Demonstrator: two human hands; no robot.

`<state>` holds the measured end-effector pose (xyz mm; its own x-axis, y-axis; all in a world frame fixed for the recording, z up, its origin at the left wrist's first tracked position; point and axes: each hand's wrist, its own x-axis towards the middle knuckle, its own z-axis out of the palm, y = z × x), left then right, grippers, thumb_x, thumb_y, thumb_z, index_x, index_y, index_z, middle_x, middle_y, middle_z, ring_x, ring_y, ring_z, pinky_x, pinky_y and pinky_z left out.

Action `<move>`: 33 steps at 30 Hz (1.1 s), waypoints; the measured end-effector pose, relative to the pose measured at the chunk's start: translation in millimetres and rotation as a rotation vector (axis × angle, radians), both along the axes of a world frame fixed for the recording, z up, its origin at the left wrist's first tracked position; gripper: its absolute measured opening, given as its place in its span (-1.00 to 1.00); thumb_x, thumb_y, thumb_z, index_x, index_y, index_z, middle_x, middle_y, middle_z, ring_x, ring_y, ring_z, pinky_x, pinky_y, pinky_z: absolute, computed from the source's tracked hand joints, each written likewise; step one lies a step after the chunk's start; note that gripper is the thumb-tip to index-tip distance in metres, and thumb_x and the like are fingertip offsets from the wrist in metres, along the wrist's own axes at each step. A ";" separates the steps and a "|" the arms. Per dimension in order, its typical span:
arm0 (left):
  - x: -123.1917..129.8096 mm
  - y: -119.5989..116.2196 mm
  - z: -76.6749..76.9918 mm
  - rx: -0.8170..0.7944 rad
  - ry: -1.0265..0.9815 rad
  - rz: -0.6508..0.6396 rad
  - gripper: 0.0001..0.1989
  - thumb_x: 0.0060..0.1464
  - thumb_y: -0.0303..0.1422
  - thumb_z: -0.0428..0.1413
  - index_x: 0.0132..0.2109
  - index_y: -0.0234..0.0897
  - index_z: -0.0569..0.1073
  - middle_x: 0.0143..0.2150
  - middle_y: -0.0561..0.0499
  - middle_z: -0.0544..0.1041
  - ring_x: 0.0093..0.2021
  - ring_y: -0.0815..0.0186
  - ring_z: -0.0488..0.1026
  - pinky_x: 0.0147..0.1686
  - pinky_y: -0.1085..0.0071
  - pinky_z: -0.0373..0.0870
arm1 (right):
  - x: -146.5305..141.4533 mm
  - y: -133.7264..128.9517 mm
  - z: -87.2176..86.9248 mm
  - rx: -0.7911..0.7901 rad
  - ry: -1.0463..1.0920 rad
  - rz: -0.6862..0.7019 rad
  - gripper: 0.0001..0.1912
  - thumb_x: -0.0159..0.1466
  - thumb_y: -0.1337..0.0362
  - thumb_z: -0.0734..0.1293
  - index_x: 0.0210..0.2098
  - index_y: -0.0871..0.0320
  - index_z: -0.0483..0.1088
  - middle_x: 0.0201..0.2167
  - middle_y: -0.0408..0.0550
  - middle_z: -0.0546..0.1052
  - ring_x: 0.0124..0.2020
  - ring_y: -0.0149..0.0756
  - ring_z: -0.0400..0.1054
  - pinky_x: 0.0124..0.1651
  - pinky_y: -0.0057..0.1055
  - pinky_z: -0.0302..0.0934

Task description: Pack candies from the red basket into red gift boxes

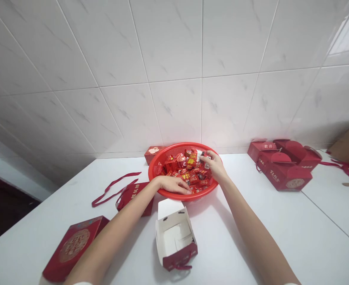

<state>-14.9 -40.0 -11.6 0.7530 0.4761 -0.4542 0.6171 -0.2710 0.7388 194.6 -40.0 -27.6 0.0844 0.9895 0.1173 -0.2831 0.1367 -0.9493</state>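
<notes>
A red plastic basket [153, 170] full of red-wrapped candies [193, 178] stands against the wall side of the table. My right hand [214, 164] pinches a red and gold candy packet [193, 157] above the pile at the basket's right side. Over the basket's near rim lies my left hand [174, 185], its fingers together on the candies; whether it holds one is hidden. Just in front of the basket sits an open box [174, 237], white inside and dark red outside, with its flap up and nothing in it.
Left of the basket lie a red box with ribbon [132, 196], a larger red box [73, 247] and a small red box [153, 152] behind. Several open red boxes [284, 162] stand at the right. Further right are ribbons [348, 168] and a brown carton [348, 144]. A tiled wall [177, 111] bounds the table.
</notes>
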 end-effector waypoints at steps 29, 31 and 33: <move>-3.2 -7.9 6.2 -0.057 -0.455 0.484 -0.48 -0.18 -0.17 0.42 -0.05 -0.31 0.62 -0.12 -0.09 0.66 -0.02 0.10 0.54 0.13 0.19 0.37 | -0.4 -6.1 6.8 0.006 0.000 0.035 -0.69 -0.10 0.12 0.52 -0.39 0.06 0.46 -0.43 -0.17 0.59 -0.37 -0.17 0.48 -0.32 -0.31 0.37; -2.9 -7.4 4.8 -0.066 -0.497 0.516 -0.48 -0.20 -0.16 0.43 -0.08 -0.33 0.63 -0.15 -0.09 0.66 -0.04 0.10 0.55 0.13 0.17 0.39 | -0.2 -6.4 7.5 0.004 -0.012 0.031 -0.70 -0.10 0.12 0.52 -0.40 0.07 0.46 -0.44 -0.16 0.59 -0.37 -0.16 0.49 -0.33 -0.30 0.37; -2.3 -7.5 4.0 -0.078 -0.537 0.540 -0.48 -0.22 -0.15 0.44 -0.11 -0.35 0.63 -0.17 -0.10 0.67 -0.08 0.11 0.57 0.11 0.16 0.40 | -0.1 -6.3 7.7 0.010 -0.021 0.027 -0.71 -0.10 0.12 0.52 -0.41 0.07 0.46 -0.45 -0.16 0.59 -0.37 -0.15 0.49 -0.32 -0.30 0.37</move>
